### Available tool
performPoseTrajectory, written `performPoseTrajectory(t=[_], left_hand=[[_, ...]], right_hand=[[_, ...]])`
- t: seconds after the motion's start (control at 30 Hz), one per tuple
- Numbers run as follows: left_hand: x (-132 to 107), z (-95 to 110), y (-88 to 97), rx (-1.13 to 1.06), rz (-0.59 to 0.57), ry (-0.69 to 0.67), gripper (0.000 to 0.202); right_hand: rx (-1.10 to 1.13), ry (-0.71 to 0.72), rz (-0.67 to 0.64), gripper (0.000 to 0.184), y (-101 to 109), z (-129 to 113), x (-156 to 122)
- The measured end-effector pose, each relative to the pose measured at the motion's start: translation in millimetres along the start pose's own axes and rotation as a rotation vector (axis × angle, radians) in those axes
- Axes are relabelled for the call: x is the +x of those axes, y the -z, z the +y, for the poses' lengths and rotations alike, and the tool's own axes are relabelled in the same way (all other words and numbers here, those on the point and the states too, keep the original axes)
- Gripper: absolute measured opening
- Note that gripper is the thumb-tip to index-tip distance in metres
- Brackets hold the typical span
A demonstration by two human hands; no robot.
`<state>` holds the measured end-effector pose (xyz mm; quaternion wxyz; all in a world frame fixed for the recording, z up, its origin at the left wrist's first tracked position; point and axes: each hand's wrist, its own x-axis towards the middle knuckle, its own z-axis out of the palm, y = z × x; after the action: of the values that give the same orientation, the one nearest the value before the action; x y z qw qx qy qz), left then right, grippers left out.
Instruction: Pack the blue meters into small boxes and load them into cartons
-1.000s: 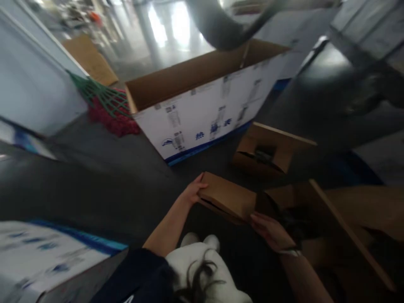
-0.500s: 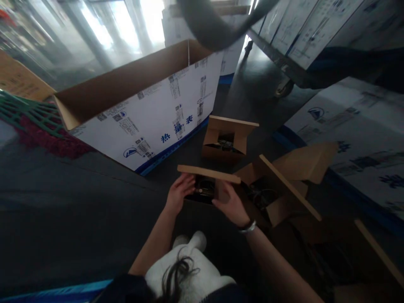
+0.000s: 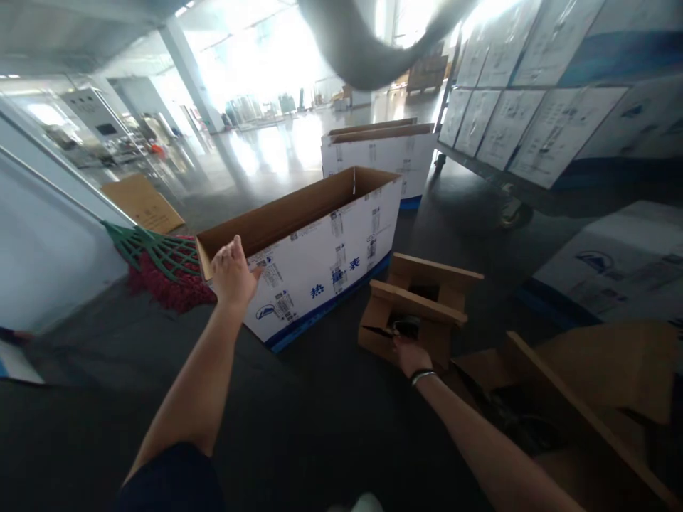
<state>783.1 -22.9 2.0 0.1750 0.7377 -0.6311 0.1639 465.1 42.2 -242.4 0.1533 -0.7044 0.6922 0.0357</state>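
A tall white carton (image 3: 299, 270) with blue Chinese lettering stands open-topped on the floor. My left hand (image 3: 233, 276) is at its near left corner, thumb apart and fingers raised at the rim; whether it presses the edge I cannot tell. Lower right of the carton, a small brown cardboard box (image 3: 381, 340) sits with its lid flap up. My right hand (image 3: 412, 355) reaches to the front of that box, fingertips near a dark item (image 3: 408, 326) inside. Shadow and the box hide those fingers, so their grip is unclear.
Another small open box (image 3: 453, 274) stands just behind. More open brown boxes (image 3: 565, 384) lie at right. A wheeled cart (image 3: 480, 167) bears stacked white cartons. Behind are further tall cartons (image 3: 381, 160). A green rake-like tool (image 3: 154, 249) and a dark red mop (image 3: 171, 284) lie at left.
My left hand has left the small box and moved up and left to the carton's corner. My right hand has shifted to the box's front. The camera view has tilted up.
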Motion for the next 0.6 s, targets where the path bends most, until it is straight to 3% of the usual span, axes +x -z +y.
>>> performPoseTrajectory(t=[0.07,0.13,0.27,0.4,0.47,0.53,0.6], left_hand=[[23,-4,15.0,0.128,-0.294,-0.006,0.047],[19,-1,25.2,0.226,-0.439,-0.069,0.04],[-51,22,35.8,0.276,-0.438,-0.156,0.036],[-121,41,47.2,0.261,-0.494,-0.152,0.031],[-134,37,58.0,0.279,-0.508,-0.069,0.034],[-134,24,69.1,0.292,-0.513,0.019,0.037],[-125,0,76.3,0.289,-0.504,0.105,0.041]], right_hand=[[0.022,-0.039,0.013,0.024,8,13,17],[0.046,-0.082,0.03,0.027,15,26,29],[0.078,-0.08,0.102,0.037,33,44,27],[0.077,0.038,0.307,0.032,42,61,-9],[0.033,0.063,0.343,0.036,39,70,-25],[-0.023,0.031,0.262,0.05,35,79,-32],[-0.046,-0.039,0.16,0.049,31,87,-30]])
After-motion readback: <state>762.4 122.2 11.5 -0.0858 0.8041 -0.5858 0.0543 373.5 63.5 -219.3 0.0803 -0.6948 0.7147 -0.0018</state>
